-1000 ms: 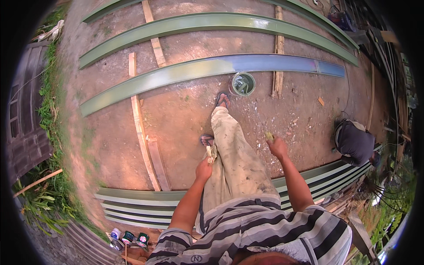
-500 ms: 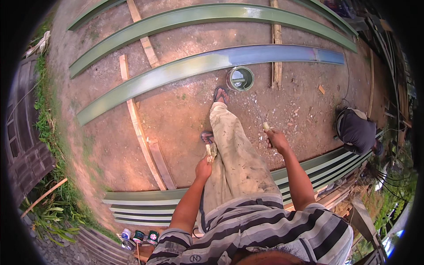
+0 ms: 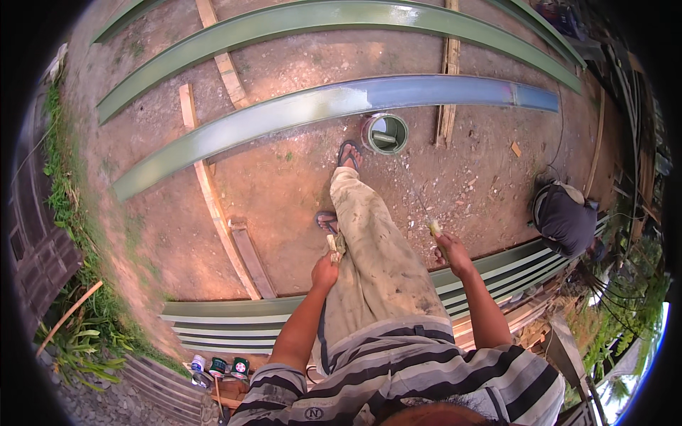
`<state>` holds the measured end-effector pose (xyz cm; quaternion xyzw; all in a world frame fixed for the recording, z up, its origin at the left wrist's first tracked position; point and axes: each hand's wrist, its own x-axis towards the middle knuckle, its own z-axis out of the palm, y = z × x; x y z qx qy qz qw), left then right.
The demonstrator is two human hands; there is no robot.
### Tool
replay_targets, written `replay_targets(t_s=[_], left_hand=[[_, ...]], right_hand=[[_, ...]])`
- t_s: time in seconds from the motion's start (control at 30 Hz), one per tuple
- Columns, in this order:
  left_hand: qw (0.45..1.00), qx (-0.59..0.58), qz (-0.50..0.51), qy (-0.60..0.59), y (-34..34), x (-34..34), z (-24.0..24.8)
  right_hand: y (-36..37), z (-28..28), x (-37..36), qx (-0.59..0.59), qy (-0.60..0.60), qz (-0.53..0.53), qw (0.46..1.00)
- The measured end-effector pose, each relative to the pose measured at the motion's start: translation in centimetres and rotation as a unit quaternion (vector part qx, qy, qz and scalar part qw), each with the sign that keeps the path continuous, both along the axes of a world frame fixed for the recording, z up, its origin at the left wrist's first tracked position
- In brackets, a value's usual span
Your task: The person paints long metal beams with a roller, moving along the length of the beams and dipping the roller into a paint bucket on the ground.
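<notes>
Pieces of pale material (image 3: 434, 227) jutted from my grip; I could not tell what they were. My left hand (image 3: 325, 272) clutched one beside my trousers (image 3: 376, 241), my right hand (image 3: 452, 253) another over littered ground (image 3: 469, 170). Near my forward foot (image 3: 348, 155) stood a bucket (image 3: 367, 138), just beside a green-and-blue beam (image 3: 312, 110).

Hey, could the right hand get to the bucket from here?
Probably not without bending or stepping: the bucket stands on the ground near the front foot, and the right hand holds a pale handle. No large object blocks the way, though.
</notes>
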<state>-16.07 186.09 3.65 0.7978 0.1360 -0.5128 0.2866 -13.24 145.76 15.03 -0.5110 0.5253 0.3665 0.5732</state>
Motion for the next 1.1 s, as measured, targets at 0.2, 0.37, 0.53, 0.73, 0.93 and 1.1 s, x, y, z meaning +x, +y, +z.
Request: replay_targets(t_s=[0.2,0.37,0.53,0.73,0.93,1.1], left_hand=[[0.999,-0.015,0.022,0.025,-1.2,2.2,0.1],[0.999,-0.01,0.025,0.032,-1.7,4.6,-0.3],[0.999,0.016,0.044,0.005,0.2,8.2,0.3],[0.994,0.039,0.078,-0.068,4.3,9.1,2.1],[0.992,0.044,0.087,-0.079,6.0,12.1,4.8],[0.992,0.028,0.097,-0.071,8.1,13.0,4.8]], right_hand=[[-4.4,10.7,2.8,-0.03,0.035,0.071,0.996],[-6.0,11.0,8.8,-0.054,0.002,0.202,0.978],[-5.2,2.3,22.1,-0.129,-0.143,0.541,0.819],[-6.5,-2.8,31.2,-0.124,-0.25,0.635,0.72],[2.3,-5.0,36.3,-0.109,-0.26,0.674,0.683],[14.3,-8.2,38.3,-0.068,-0.337,0.668,0.66]])
